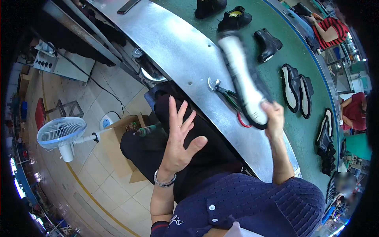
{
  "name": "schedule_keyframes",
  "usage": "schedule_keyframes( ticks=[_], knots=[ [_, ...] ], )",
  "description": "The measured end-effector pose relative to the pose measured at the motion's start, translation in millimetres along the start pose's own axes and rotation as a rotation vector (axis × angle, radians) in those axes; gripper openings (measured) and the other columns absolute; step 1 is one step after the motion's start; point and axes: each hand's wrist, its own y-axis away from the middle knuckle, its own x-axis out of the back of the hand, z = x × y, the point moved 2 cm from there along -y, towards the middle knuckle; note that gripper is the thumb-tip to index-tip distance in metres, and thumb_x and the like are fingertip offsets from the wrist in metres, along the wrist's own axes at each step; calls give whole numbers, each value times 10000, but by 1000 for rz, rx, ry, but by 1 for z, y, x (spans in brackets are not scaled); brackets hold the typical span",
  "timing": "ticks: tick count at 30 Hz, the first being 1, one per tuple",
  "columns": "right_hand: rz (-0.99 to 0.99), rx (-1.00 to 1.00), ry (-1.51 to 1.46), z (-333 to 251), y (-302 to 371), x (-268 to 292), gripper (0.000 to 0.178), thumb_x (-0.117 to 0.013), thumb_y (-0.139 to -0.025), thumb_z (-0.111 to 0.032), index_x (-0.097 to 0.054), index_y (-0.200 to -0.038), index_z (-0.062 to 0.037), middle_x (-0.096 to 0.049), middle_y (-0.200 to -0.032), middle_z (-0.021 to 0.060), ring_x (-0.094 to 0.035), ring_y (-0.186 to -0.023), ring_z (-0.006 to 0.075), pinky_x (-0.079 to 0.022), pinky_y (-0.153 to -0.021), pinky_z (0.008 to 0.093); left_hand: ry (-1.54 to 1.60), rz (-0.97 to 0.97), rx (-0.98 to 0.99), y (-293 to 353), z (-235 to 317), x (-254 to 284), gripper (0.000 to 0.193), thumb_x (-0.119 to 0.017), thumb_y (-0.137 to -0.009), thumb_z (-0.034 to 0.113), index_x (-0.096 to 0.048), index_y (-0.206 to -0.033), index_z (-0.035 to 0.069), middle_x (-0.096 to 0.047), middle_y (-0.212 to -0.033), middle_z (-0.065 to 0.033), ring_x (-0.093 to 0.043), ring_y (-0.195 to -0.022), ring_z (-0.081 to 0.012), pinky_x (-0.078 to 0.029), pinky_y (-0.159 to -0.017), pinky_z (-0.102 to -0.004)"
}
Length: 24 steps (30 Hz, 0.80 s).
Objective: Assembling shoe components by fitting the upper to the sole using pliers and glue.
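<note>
Navy top (252, 193): the wearer's textured garment, nearest, with pale buttons at the front.
Left hand (177, 148): raised over the dark-trousered lap, free, fingers spread wide and thumb out; a bracelet (164, 179) rings its wrist.
Right hand (274, 118): well apart from the left, clamped on the near end of the held shoe.
Held shoe (242, 77): black, pale underside facing the camera, slanting over the metal strip and green worktop; partly blurred, so whether it touches either cannot be told.
Tools: pincers (214, 84) lie on the strip just left of the shoe; a red loop handle (244, 121) shows beside its near end.
Metal strip (173, 43): runs diagonally along the worktop's near side; a dark phone (128, 6) lies at its upper end.
Floor side, left: a cardboard box (118, 144) near the lap, then a white-and-blue fan (62, 132).
Green worktop (272, 81): black boots (267, 43) stand beyond the held shoe; a pair of shoes (291, 89) lies on its side farther right.
Far side: a person in a red-and-black striped top (332, 33) and another in dark red (354, 110).
</note>
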Motion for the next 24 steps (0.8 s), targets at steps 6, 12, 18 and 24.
schedule_keyframes(
  ticks=[6,12,18,24],
  knots=[
    [674,301,546,11,-79,78,631,-662,-901,-407,-545,-1293,74,-678,-1066,140,-629,-988,193,-455,-917,308,-44,94,195,14,-26,26,823,-708,-894,211,-205,-1532,79,-313,-1514,-228,-505,-1282,-327,-432,-1036,-396],
    [399,563,1013,-8,-161,65,486,-648,-895,-278,-560,-1331,-80,-652,-1181,174,-639,-1069,284,-484,-925,362,-64,85,254,19,-33,30,634,-676,-916,186,-384,-1461,46,-422,-1451,-181,-531,-1255,-292,-450,-1026,-379],
    [108,492,847,-42,-277,-76,628,-688,-850,-391,-501,-1378,-106,-709,-1009,138,-680,-945,300,-511,-850,395,-134,81,293,30,-29,31,571,-628,-938,113,-394,-1453,33,-488,-1421,-130,-535,-1245,-216,-436,-1018,-306],
    [112,360,771,-38,-344,-78,430,-657,-870,-419,-654,-1090,-50,-720,-916,139,-720,-762,243,-543,-725,350,-99,178,243,52,-26,40,568,-674,-909,148,-453,-1424,60,-517,-1377,-141,-553,-1221,-236,-451,-1018,-357]
  ],
)
